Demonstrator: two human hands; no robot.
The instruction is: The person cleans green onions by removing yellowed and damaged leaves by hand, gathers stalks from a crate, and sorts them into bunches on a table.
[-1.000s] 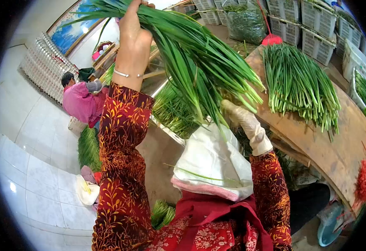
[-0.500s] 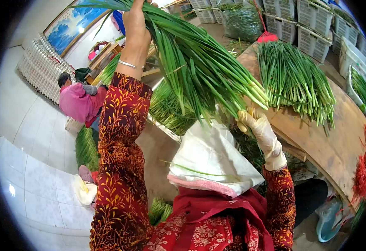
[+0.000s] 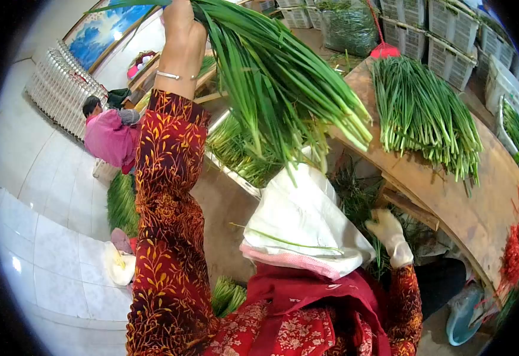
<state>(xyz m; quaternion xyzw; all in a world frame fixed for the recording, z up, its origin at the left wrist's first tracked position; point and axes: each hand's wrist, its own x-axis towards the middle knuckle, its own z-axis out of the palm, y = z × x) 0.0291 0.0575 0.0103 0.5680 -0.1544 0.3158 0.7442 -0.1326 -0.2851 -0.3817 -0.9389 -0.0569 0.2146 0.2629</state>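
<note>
My bare left hand (image 3: 183, 37), with a silver bracelet at the wrist, is closed round a bunch of garlic chives (image 3: 289, 77) at the top. The long green leaves fan down and to the right, with the pale stem ends lowest. Lower right, my right hand (image 3: 387, 228) wears a pale thin glove. Its fingers look apart and hold nothing; it is away from the bunch, above dark loose leaves (image 3: 357, 190). A white cloth (image 3: 307, 213) with a pink edge covers my lap, and a single leaf lies across it.
On the curved wooden table (image 3: 485, 207) lies a pile of chives (image 3: 425, 113), with red ties (image 3: 516, 243) at its edge. A crate of chives (image 3: 244, 148) stands ahead. Stacked crates (image 3: 449, 53) line the back right. A person in pink (image 3: 110, 139) sits at left. A blue basin (image 3: 464, 323) is lower right.
My right hand has let go of the stem ends and dropped down, away from the bunch. My left hand has shifted slightly up and left, still gripping the chives.
</note>
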